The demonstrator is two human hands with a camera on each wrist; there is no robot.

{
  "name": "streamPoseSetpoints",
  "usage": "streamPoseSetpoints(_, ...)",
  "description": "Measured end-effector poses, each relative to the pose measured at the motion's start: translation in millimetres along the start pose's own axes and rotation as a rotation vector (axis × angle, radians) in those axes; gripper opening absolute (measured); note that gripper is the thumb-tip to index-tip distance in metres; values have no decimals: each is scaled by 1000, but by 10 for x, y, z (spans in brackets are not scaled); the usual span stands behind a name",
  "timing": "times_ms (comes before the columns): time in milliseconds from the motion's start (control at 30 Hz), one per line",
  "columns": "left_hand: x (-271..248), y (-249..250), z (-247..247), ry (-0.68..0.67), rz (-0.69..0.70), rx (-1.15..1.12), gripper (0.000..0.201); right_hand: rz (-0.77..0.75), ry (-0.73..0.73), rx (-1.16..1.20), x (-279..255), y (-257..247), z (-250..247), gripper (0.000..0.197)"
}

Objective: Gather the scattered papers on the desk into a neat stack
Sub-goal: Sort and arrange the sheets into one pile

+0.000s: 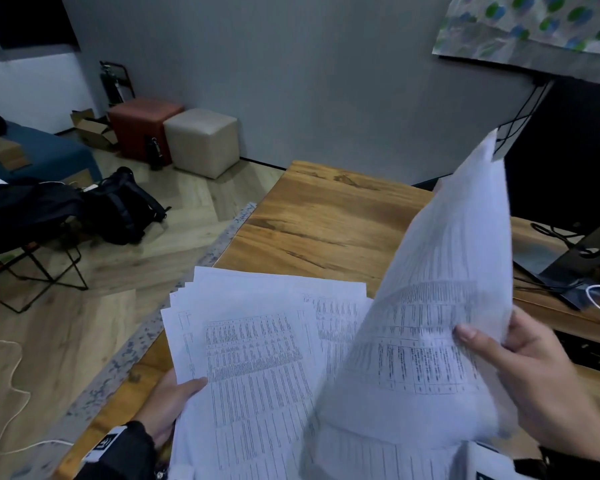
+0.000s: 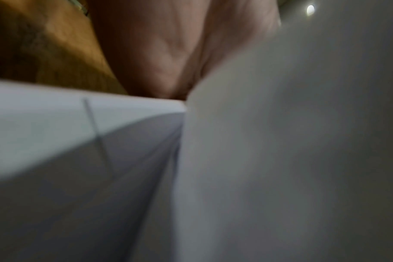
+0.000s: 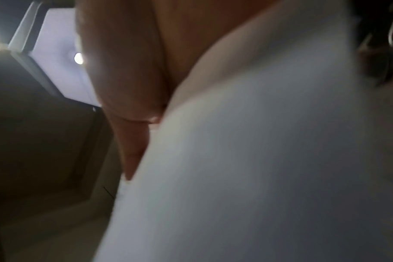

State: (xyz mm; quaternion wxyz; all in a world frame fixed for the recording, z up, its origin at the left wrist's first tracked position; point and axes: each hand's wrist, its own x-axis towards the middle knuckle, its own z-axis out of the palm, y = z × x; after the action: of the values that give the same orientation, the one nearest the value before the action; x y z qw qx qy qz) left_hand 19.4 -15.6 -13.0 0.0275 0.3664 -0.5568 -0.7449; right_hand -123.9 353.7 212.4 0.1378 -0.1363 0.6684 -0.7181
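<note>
- Surface (image 1: 312,216): I am working over a brown wood-grain top; its far half is showing bare wood, and no loose sheets are lying there that I can see in the head view.
- Fanned papers (image 1: 257,341): I am holding this larger batch low over the near edge of the surface. The printed sheets are lying splayed, their far corners stepping out of line. They are looking light and slippery against one another, so I judge they will slide apart unless I am clamping them near an edge.
- Raised sheets (image 1: 447,306): I am lifting this smaller batch steeply at the right; it is bowing into a curve, showing how limp the paper is. I judge that supporting it along a long edge, not a corner, will be keeping it from buckling or creasing.
- Right hand (image 1: 534,372): it is pinching the raised sheets at their right edge, thumb on the printed face.
- Left hand (image 1: 168,405): it is gripping the fanned papers at their near left corner, thumb on top.
</note>
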Motion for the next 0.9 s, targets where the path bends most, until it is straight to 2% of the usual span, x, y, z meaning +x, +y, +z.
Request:
streamPoseSetpoints(100, -8, 22, 2, -9, -1, -11, 32, -66, -138, 201, -1, 10, 102, 20)
streamPoseSetpoints(133, -10, 27, 10, -17, 5, -5, 32, -97, -199, 260, 33, 77, 125, 28)
streamPoseSetpoints(233, -25, 32, 32, -24, 38, 15, 16, -22, -438, 656, 173, 364, 238, 31)
streamPoseSetpoints(267, -27, 29, 35, 0, 42, 9, 21, 23, -419, 613, 222, 474, 274, 28)
streamPoseSetpoints(333, -22, 17, 42, 13, 39, 14, 27, 129, -222, 330, 313, 719, 391, 18)
streamPoseSetpoints(367, -33, 16, 46, -5, 32, 14, 28, 200, -183, 221, 325, 846, 457, 19)
streamPoseSetpoints(533, -52, 1, 64, 17, -30, -74, 34, 429, -206, -160, 333, 1614, 549, 28)
streamPoseSetpoints(700, -62, -14, 101, -23, -64, -236, 37, 461, -235, -535, 351, 2094, 734, 33)
streamPoseSetpoints(767, -60, -16, 152, -71, -48, -207, 40, 432, -285, -654, 354, 2134, 853, 31)
streamPoseSetpoints(833, -28, -45, 205, -48, -3, -112, 49, 384, -327, -764, 350, 2114, 947, 21)
streamPoseSetpoints(867, -17, -50, 229, -35, 8, -71, 53, 353, -332, -845, 363, 2108, 980, 18)
streamPoseSetpoints(900, -2, -56, 237, -28, 23, -53, 51, 314, -274, -991, 401, 2117, 992, 18)
